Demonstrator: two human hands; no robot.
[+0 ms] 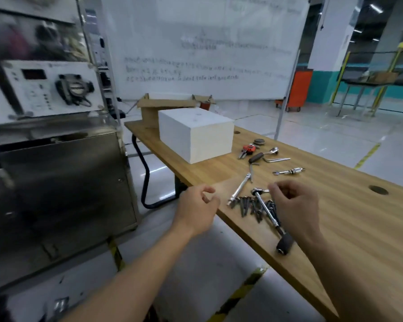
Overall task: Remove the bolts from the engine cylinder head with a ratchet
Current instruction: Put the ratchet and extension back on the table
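Though whiteboard [196,43] writing blurs, ratchet [265,206] lies among bolts [243,205].

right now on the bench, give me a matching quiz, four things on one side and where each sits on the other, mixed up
Things:
1 ratchet
2 white block
3 cardboard box
4 red-handled pliers

Places:
a behind the white block, at the far end of the table
b lying across the pile of bolts
c right of the white block
d directly in front of the cardboard box

Pairs: 1-b, 2-d, 3-a, 4-c

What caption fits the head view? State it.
Right hand above ratchet and loose bolts on bench; left hand alongside.
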